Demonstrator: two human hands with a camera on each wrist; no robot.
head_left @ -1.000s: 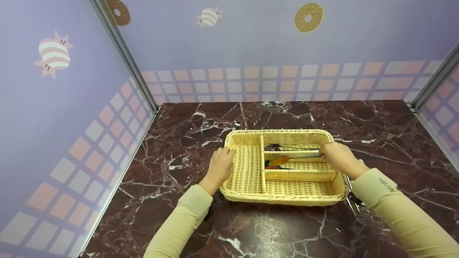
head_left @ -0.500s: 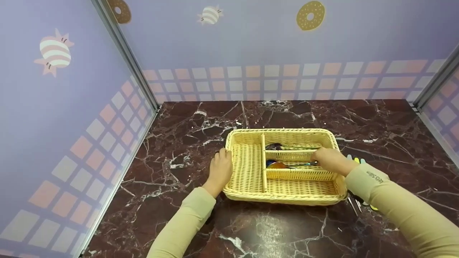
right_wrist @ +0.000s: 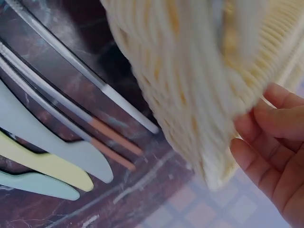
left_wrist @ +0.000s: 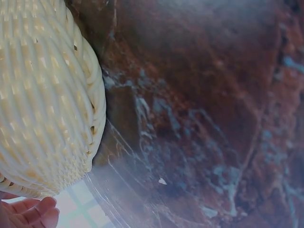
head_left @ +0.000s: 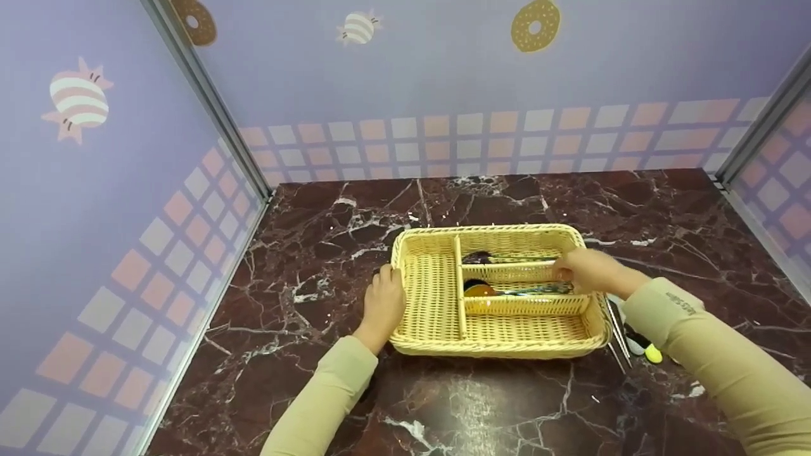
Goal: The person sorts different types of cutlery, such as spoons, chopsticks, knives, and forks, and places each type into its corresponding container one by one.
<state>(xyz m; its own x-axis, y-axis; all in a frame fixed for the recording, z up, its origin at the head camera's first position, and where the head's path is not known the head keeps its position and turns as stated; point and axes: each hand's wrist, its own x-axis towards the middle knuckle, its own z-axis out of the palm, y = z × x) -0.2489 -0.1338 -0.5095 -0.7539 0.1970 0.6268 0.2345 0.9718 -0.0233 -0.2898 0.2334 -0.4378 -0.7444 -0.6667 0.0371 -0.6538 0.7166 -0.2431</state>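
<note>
A pale yellow wicker basket (head_left: 500,350) with dividers stands before me. My left hand (head_left: 384,305) holds its left rim; in the left wrist view, the fingertips (left_wrist: 45,209) lie against the woven end. Near the right end of the compartments is my right hand (head_left: 592,272), its fingers loosely bent with nothing between them in the right wrist view. A spoon (head_left: 479,291) with an orange bowl and bluish handle lies in the middle compartment, bowl to the left. Behind it, in the back compartment, is a dark-bowled spoon (head_left: 476,258).
Metal chopsticks (right_wrist: 71,57) with white or brown ends lie right of the basket on the dark marbled table (head_left: 304,354). Beside them are pastel knife-shaped pieces (right_wrist: 71,173), partly under my right arm in the head view. Patterned walls (head_left: 443,76) border the table.
My right hand lowered the orange-bowled spoon into the middle compartment and let it go. It then moved slightly back and right. My left hand stayed on the rim.
</note>
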